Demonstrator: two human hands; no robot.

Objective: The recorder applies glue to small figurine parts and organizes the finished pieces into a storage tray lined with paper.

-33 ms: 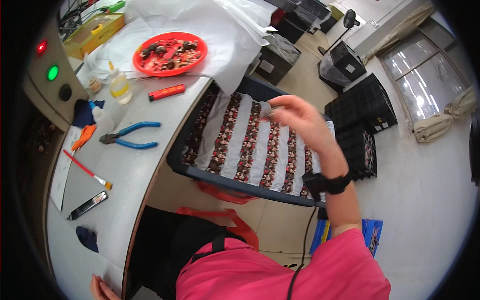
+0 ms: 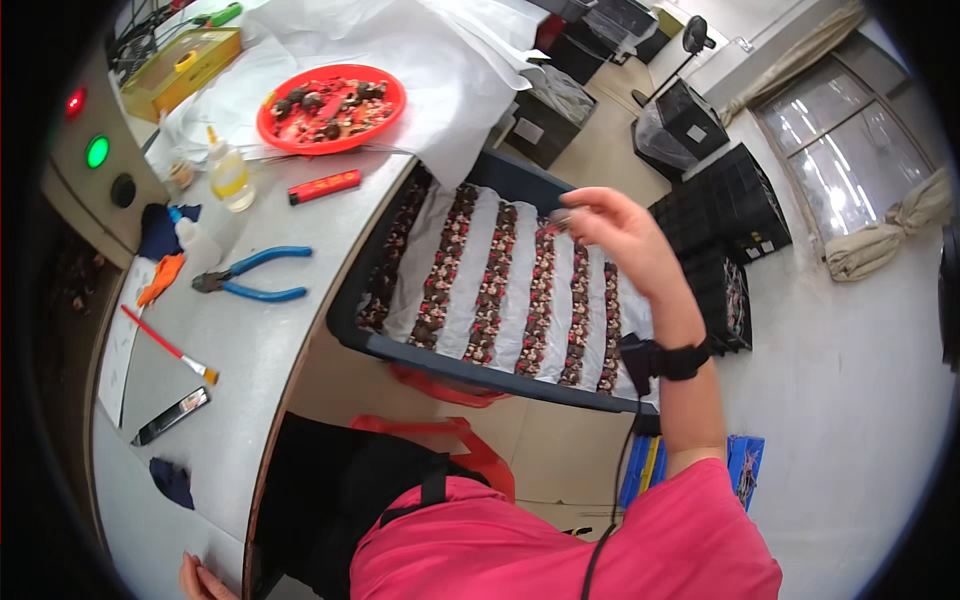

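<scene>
My right hand (image 2: 618,228), with a black band on its wrist, is above the far side of a dark crate (image 2: 440,360). Its fingers are closed in a pinch on a small dark round piece (image 2: 560,218), blurred and partly hidden. Below it, in the crate, lie rows of small dark, red and pale pieces (image 2: 490,290), with white sheets (image 2: 465,280) between the rows. My left hand (image 2: 203,578) shows only in part at the lower left, by the table's near edge. Its visible fingers are stretched out, holding nothing I can see.
On the grey table (image 2: 240,350) lie blue-handled pliers (image 2: 255,275), a red brush (image 2: 170,345), a black-handled tool (image 2: 171,416) and a red cylinder (image 2: 325,187). A red plate (image 2: 385,125) with similar pieces, a bottle (image 2: 230,178) and stacked black crates (image 2: 735,205) stand around.
My right hand has moved slightly to the right over the crate, still pinching the small piece. The whole view has shifted a little; my left hand stays in place.
</scene>
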